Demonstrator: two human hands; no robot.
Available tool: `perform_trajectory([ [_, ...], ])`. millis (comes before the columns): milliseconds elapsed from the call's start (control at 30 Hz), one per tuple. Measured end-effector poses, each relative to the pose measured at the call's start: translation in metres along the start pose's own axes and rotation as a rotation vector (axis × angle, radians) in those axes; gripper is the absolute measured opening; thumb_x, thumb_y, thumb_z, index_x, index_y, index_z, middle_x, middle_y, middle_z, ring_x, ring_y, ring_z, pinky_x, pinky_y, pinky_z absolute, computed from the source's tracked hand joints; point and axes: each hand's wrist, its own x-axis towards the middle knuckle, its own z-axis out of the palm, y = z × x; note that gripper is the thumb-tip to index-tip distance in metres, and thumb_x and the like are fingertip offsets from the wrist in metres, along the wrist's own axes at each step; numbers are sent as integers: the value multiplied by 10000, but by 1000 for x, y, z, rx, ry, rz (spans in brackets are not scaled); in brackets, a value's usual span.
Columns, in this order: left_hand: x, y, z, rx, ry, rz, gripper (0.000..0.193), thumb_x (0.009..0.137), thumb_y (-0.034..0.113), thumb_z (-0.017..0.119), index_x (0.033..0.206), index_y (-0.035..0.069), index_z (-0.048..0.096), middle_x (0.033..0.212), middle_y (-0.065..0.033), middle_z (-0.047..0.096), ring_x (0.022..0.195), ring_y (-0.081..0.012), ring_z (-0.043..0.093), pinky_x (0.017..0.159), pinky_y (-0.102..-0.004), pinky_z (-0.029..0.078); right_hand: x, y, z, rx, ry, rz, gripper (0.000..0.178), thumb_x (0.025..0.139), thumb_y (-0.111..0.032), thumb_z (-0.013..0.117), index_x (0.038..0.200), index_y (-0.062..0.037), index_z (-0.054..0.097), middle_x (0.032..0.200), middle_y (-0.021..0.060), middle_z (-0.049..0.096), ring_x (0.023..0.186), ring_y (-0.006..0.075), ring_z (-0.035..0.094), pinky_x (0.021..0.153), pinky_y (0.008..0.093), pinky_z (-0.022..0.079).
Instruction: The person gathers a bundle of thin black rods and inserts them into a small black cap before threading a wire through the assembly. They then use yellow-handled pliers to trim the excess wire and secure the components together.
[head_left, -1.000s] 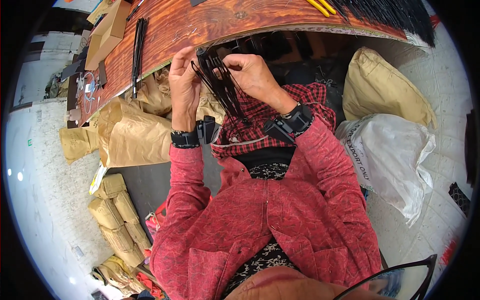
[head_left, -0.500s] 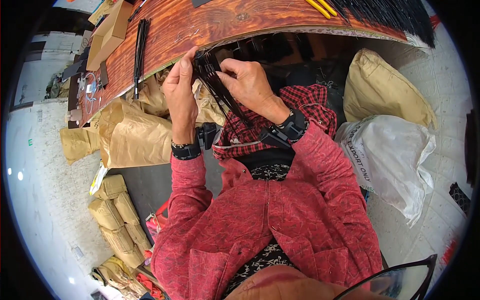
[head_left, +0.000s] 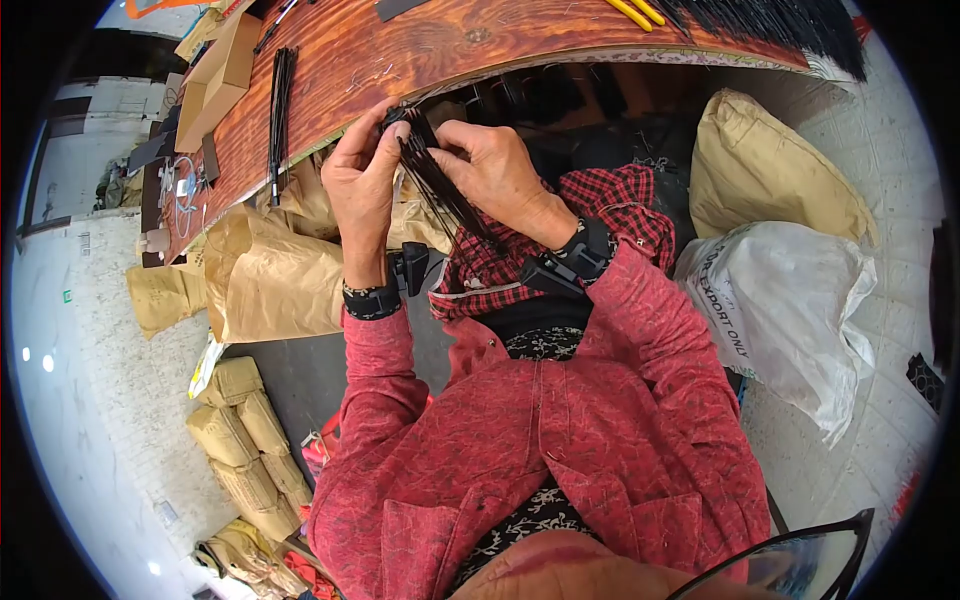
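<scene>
My left hand (head_left: pixel 362 180) grips the upper end of a bundle of thin black cable ties (head_left: pixel 440 192), the thumb pressed over it. From there the ties slant down to the right, their loose ends over the red-and-black checked cloth on my lap (head_left: pixel 615 205). On the bundle's right side is my right hand (head_left: pixel 497 175), its thumb and curled forefinger closed at the strands; the fingertips are partly hidden. A second bundle of black cable ties (head_left: pixel 281 115) lies on the wooden table (head_left: pixel 420 45), left of my hands.
Yellow-handled pliers (head_left: pixel 635 13) and a large heap of black ties (head_left: pixel 770 35) are at the table's far right. An open cardboard box (head_left: pixel 218 80) sits at its left. Brown paper bags (head_left: pixel 275 275) stand below the edge; a tan sack (head_left: pixel 775 170) and white sack (head_left: pixel 785 305) stand right.
My left thumb has shifted down and right onto the bundle's end, and the bundle has turned slightly. The right hand stays beside the strands. The whole view has shifted a little.
</scene>
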Motion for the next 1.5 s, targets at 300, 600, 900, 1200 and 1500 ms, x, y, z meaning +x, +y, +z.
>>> perform_trajectory([
  [300, 9, -11, -6, 42, -27, 28, 301, 927, 48, 643, 1216, -34, 628, 1093, -35, 665, 960, -76, 597, 839, -215, 475, 0, 1, 0, -91, -12, -135, 148, 909, -123, 625, 873, -3, 547, 769, 189, 577, 692, 405, 578, 568, 423, 455],
  [600, 16, -20, -9, 6, -27, -2, 309, 938, 45, 623, 1237, -34, 622, 1120, -53, 677, 972, -94, 610, 858, -222, 477, 1, -1, 3, -213, -9, -118, 199, 914, -170, 623, 835, -21, 517, 761, 176, 561, 726, 408, 583, 582, 455, 451],
  [900, 17, -18, -5, -1, -82, 8, 313, 953, 58, 600, 1250, -43, 604, 1071, -105, 701, 950, -119, 638, 850, -240, 501, 7, 6, -2, -165, -39, -179, 193, 906, -171, 623, 839, -16, 529, 769, 163, 565, 748, 399, 588, 601, 454, 457],
  [1200, 17, -21, -15, -115, -239, -23, 327, 963, 122, 600, 1249, -38, 586, 1087, -140, 699, 964, -143, 656, 875, -266, 515, 14, 20, -12, 45, -238, -149, 185, 929, -204, 605, 897, -22, 612, 775, 145, 599, 712, 360, 591, 630, 413, 475],
  [1500, 15, -25, -14, -247, -291, -25, 339, 953, 134, 616, 1249, -30, 589, 1109, -144, 694, 980, -154, 660, 897, -282, 513, 18, 22, -20, 208, -397, -54, 192, 957, -167, 581, 895, 15, 578, 698, 74, 496, 639, 139, 464, 603, 309, 430],
])
